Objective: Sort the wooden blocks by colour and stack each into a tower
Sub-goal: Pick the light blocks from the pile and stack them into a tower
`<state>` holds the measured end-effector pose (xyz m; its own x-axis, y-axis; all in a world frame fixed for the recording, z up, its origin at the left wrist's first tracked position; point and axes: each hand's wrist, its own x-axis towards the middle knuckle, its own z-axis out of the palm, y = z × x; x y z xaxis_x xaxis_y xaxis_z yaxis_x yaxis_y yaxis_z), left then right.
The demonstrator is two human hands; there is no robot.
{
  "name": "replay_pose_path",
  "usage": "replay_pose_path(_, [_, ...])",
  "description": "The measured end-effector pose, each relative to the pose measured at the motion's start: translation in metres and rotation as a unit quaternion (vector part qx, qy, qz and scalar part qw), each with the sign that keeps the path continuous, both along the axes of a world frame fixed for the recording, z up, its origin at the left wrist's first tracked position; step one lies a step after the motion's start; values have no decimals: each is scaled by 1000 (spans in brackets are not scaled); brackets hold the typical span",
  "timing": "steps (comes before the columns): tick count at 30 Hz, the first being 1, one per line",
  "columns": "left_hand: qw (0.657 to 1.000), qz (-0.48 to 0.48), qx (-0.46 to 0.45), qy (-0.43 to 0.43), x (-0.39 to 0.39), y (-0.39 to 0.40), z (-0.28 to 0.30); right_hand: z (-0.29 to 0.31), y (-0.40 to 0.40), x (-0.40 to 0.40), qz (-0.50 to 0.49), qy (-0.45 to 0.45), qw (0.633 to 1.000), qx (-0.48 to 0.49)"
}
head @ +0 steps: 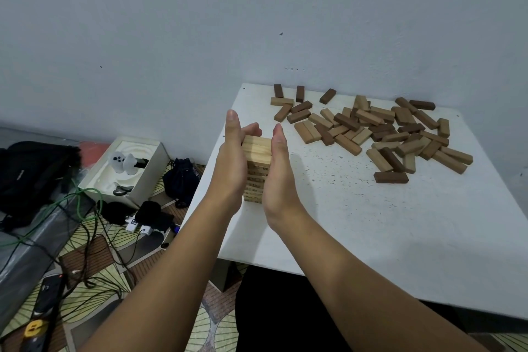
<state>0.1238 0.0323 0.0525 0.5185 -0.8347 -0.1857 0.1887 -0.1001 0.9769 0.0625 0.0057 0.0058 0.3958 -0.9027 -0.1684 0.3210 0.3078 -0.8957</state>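
Note:
A tower of light wooden blocks [257, 160] stands near the left edge of the white table [357, 223]. My left hand [233, 163] presses flat against its left side, fingers straight, with fingertips showing behind the top. My right hand [278, 171] presses flat against its right side. The lower part of the tower is partly hidden between my palms. A loose pile of medium-brown and dark-brown blocks [380, 131] lies scattered across the far right of the table.
The table stands against a grey wall. On the floor to the left are a white open box [125, 171], a black backpack [31, 174], a dark pouch [181, 177] and tangled cables with a power strip [85, 226].

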Motion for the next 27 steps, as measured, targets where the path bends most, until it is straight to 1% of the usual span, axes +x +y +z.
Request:
replay_pose_path(2, [1000,-7,-7,17,2,1,-1,2,1,-4,-1,2,1000,-16])
replay_pose_path(5, [998,-24,-26,51,13,2,-3,6,2,-16,-13,-3,998,-65])
replay_pose_path(6, [997,-25,-33,59,18,2,-4,10,4,-20,-23,-9,998,-64])
replay_pose_path(9, [996,-2,-47,77,29,2,-14,25,13,-31,-54,1,998,-31])
replay_pose_path(14, [993,-18,-27,110,26,6,-34,42,28,-30,-38,8,999,35])
replay_pose_path(18, [993,-45,-21,104,17,9,-36,22,20,-24,-16,-4,999,48])
replay_pose_path(21, [992,-63,-38,99,8,11,-33,13,17,-17,-28,2,999,35])
replay_pose_path(27, [992,-49,-43,110,-5,12,-33,14,18,-12,-33,6,999,31])
